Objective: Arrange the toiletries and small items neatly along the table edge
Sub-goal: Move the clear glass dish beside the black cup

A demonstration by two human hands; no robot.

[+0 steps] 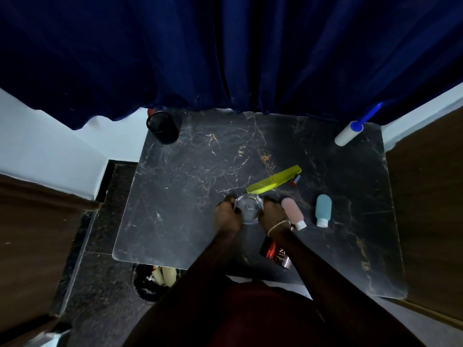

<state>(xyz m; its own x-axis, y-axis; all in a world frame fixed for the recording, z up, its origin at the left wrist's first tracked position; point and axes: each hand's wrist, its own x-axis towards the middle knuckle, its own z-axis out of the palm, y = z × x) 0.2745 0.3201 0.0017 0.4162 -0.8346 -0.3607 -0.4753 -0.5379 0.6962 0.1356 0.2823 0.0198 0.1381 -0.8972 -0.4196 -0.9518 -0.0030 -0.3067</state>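
Observation:
A clear glass dish (248, 209) sits near the middle of the dark marble table (190, 171). My left hand (226, 214) grips its left rim and my right hand (271, 212) grips its right rim. Just behind the dish lies a yellow comb (274, 179), with a small red and blue item (295, 179) at its far end. A pink squeeze bottle (292, 212) and a teal squeeze bottle (323, 209) lie to the right, caps toward me. A copper-coloured can (275, 254) lies on its side under my right forearm.
A black cylindrical cup (162, 126) stands at the table's back left corner. A white and blue lint roller (350, 132) leans at the back right corner. A dark blue curtain (225, 51) hangs behind the table. A bin (152, 281) sits on the floor by the front left edge.

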